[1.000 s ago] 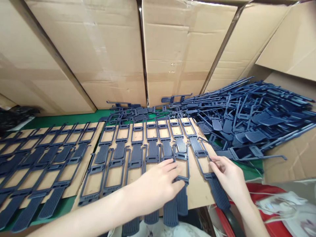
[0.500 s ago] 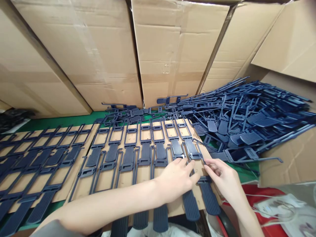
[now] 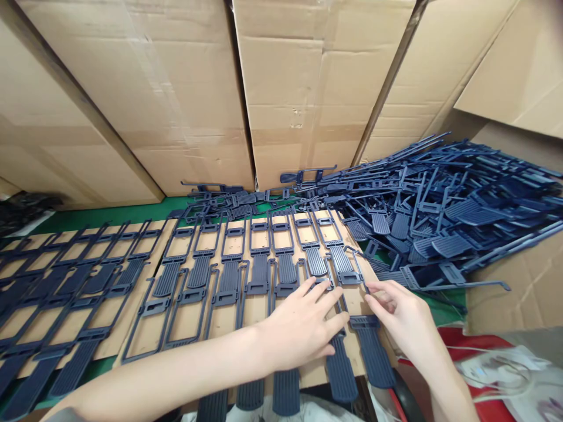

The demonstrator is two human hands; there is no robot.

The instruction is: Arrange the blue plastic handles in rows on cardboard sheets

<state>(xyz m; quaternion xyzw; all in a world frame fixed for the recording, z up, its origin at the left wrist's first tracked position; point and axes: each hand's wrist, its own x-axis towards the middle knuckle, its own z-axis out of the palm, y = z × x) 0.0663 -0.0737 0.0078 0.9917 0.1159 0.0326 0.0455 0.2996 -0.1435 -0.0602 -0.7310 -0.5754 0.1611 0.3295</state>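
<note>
Dark blue plastic frames with ribbed paddles lie in rows on a cardboard sheet (image 3: 257,313). My left hand (image 3: 308,322) is flat with its fingers spread, over the second frame from the right end, and hides most of that frame's middle. Its lower ribbed paddle (image 3: 341,368) shows below the hand. My right hand (image 3: 402,310) pinches a thin side bar of the plastic frame at the right end, between thumb and fingertips. That frame's ribbed paddle (image 3: 341,261) is just up and left of the fingers. Another ribbed paddle (image 3: 375,354) hangs over the near edge.
A big tangled pile of the same plastic parts (image 3: 422,199) is heaped behind and to the right. Tall cardboard boxes (image 3: 316,88) wall off the back. More laid-out frames (image 3: 97,278) are on the left, over a green surface (image 3: 145,210). A red seat (image 3: 479,340) stands lower right.
My left hand has flattened, its fingers spreading and shifting slightly left. My right hand keeps its pinch at the end frame's bar with little movement.
</note>
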